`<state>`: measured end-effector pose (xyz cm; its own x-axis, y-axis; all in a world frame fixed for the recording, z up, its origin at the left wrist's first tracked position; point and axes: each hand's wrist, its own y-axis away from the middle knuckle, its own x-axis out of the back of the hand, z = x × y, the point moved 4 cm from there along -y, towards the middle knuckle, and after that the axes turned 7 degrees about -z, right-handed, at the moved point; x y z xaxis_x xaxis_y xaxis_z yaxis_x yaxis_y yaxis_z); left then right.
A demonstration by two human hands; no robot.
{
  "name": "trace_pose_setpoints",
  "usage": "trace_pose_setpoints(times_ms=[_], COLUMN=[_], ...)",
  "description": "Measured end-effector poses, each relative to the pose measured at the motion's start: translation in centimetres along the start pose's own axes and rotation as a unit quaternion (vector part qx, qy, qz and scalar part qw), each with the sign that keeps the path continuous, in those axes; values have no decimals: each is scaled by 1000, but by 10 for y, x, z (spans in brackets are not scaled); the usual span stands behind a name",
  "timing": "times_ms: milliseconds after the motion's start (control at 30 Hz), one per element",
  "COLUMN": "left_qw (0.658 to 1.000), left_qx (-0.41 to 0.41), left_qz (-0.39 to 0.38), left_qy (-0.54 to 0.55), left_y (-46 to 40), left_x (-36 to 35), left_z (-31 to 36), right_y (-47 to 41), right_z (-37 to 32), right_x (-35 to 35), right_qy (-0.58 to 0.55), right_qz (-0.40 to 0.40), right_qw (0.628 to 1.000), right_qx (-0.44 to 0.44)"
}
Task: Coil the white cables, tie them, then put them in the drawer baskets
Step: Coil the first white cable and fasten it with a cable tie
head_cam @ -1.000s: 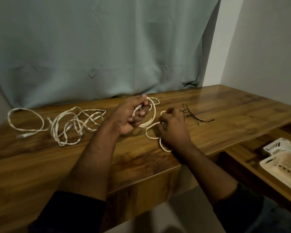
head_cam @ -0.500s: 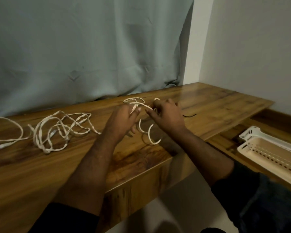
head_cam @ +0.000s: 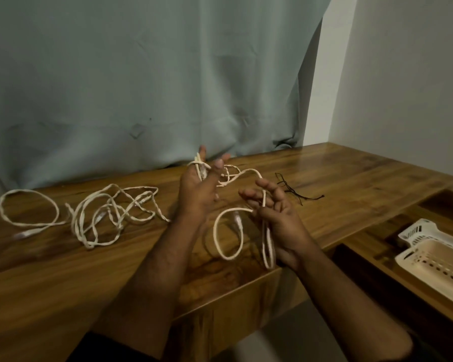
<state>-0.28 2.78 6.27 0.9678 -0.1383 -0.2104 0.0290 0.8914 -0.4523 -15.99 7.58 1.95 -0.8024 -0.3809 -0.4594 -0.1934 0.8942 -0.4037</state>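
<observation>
Fingers of the right hand [head_cam: 280, 218] curl loosely around a white cable [head_cam: 242, 176], loops hanging above the wooden table [head_cam: 63, 283]; the left hand [head_cam: 198, 189] pinches its far end. Beyond lie tangled cables [head_cam: 110, 212] and black ties [head_cam: 296, 190]; white baskets [head_cam: 434, 259] sit right.

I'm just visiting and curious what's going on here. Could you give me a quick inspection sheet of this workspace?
Surface: wooden table, glossy.
Job's things: held white cable; white baskets in open drawer, right.
Clutter: thin black tie on table.
Hands: left hand has cable looped over fingers; right hand pinches the strand, loops hanging.
Cables: tangled white cable pile, left, uncoiled.
Surroundings: grey-green curtain, pale wall.
</observation>
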Motion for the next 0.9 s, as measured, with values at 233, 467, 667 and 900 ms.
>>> trace_pose_setpoints(times_ms=[233, 467, 667, 900], left_qw=[999, 977, 992, 878], left_qx=[-13, -132, -19, 185], left_qz=[45, 53, -20, -355], left_qy=[9, -159, 122, 263], left_y=[-8, -7, -12, 7], left_x=[15, 13, 11, -3], left_z=[3, 14, 12, 13], right_y=[-17, -47, -60, -63], right_z=[14, -25, -31, -22], right_x=[31, 37, 11, 27], right_qy=[-19, 597, 806, 813], right_qz=[96, -158, -225, -161], right_qw=[985, 749, 492, 529], right_qx=[-141, -240, -239, -183])
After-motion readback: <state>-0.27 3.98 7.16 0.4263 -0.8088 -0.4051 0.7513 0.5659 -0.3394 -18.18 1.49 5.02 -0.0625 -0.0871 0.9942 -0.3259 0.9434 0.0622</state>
